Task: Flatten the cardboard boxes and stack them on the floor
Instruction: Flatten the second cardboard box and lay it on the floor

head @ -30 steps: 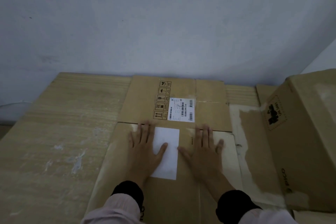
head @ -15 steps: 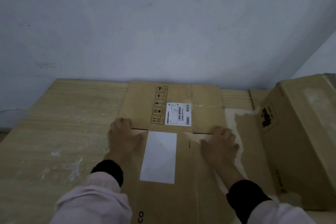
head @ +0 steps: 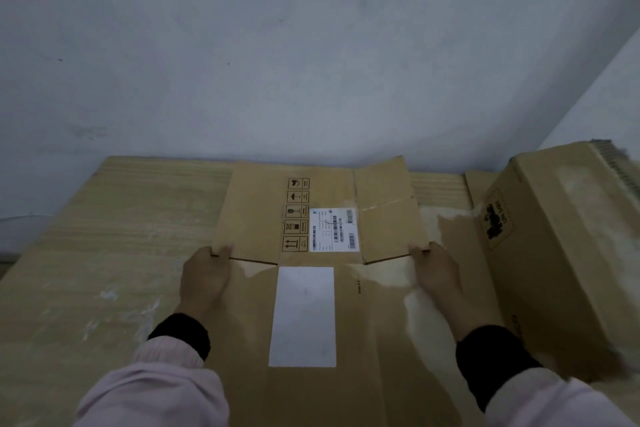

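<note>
A flattened brown cardboard box point(head: 363, 340) lies in front of me on the wooden floor, with a blank white label point(head: 304, 315) on its near panel. Its far flaps point(head: 259, 211) carry handling symbols and a barcode sticker point(head: 334, 229), and they tilt up off the floor. My left hand point(head: 204, 277) grips the left corner of those flaps. My right hand point(head: 436, 274) grips their right corner. An upright, unflattened brown box point(head: 561, 253) stands to the right, touching the flat one.
Pale wooden floor point(head: 114, 253) spreads to the left and ends at a grey-blue wall point(head: 311, 62) just behind the flaps. Another flat piece of cardboard with torn paper point(head: 457, 232) lies between the two boxes. A white wall point(head: 602, 104) closes the right corner.
Both hands went from pressing flat beside the white label out to the flap corners and took hold. The far flaps have lifted off the floor.
</note>
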